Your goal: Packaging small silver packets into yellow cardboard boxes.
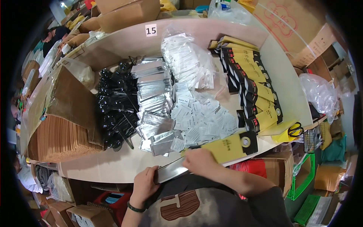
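My left hand (145, 184) grips the left end of a flat silver foil packet (172, 171) at the table's front edge. My right hand (201, 160) is closed in a fist at the packet's other end. It also overlaps the left end of a flat yellow and black package (225, 148); what its fingers hold is hidden. Just beyond the hands lie a loose heap of small white printed sachets (204, 117) and a pile of silver foil packets (153, 89). Shiny black plastic handled items (118, 100) are heaped to their left.
An open cardboard box (68, 113) full of brown card pieces stands at the left. At the right, yellow and black packages (261, 87) lie in overlapping rows. A bag of white sachets (187, 56) rests at the back. Black-handled scissors (295, 130) sit in a yellow holder at the right corner.
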Tool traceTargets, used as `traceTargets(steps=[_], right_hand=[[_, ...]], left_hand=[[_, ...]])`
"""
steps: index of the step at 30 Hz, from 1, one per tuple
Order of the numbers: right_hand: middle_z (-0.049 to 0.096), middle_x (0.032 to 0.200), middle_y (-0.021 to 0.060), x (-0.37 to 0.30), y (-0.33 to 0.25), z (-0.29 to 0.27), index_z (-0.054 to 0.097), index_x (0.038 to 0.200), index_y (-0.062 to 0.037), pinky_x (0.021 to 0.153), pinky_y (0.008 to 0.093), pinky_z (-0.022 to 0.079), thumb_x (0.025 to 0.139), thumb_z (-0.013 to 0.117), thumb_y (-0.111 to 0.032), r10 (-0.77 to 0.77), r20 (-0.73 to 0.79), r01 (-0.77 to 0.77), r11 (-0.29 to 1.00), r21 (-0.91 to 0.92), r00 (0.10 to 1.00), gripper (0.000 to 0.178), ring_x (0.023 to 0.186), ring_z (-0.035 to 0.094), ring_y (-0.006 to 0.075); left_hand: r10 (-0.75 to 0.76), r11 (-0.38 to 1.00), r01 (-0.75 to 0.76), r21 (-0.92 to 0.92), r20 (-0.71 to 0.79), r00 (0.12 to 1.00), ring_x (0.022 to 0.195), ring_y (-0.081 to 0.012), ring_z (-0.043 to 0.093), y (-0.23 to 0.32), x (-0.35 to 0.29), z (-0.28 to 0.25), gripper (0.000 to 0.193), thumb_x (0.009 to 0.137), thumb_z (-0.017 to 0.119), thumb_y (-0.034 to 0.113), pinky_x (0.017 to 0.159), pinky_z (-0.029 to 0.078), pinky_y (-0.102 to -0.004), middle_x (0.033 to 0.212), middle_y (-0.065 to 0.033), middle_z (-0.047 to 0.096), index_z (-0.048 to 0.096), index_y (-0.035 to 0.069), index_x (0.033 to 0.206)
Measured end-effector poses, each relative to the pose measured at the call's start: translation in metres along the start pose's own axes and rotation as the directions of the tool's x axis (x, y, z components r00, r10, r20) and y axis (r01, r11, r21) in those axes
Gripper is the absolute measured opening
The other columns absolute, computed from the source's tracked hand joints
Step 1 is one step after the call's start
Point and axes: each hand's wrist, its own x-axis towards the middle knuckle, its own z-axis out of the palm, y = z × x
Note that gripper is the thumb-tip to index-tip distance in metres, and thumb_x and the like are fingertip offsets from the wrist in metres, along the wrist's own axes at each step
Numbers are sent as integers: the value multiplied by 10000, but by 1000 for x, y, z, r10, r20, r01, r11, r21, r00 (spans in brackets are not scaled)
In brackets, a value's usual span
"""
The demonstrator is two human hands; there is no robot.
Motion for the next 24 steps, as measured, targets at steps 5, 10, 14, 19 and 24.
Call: traceTargets(steps=[5,10,14,19,24], right_hand=[[653,726,169,35,-8,-9,650,816,-77,664,485,514,863,599,-249,-78,-65,87,985,146,995,186,730,663,381],[695,771,172,161,89,-75,680,796,-31,648,431,518,873,635,-243,182,-599,-76,977,197,780,230,717,680,338],[698,746,159,219,144,-61,676,811,3,661,389,526,853,687,-267,324,-553,-143,928,345,767,274,699,691,282],[691,805,206,164,101,-96,671,858,33,711,396,519,859,683,-315,351,-359,-173,879,444,865,348,766,685,299],[691,781,182,103,147,-110,676,940,-2,674,420,516,886,648,-271,265,-141,-246,959,140,954,276,739,690,314]], left_hand=[[252,965,-258,-43,-120,960,1001,-362,608,6,31,-10,682,721,841,423,849,514,-416,1060,-168,624,609,56,1247],[-87,982,53,-179,-189,978,1001,-328,619,-3,58,-6,464,757,829,285,843,510,-412,1058,-136,642,649,77,1132],[53,973,-77,-216,-116,992,949,-324,624,21,123,12,367,757,824,236,796,517,-410,1007,-133,634,649,72,1035],[39,995,-67,-72,-335,941,863,-344,605,-6,132,7,301,736,831,212,728,499,-432,905,-139,590,626,54,889],[21,994,-58,-87,-379,925,803,-340,604,-11,136,8,255,759,812,187,702,487,-426,872,-129,590,632,40,865]])
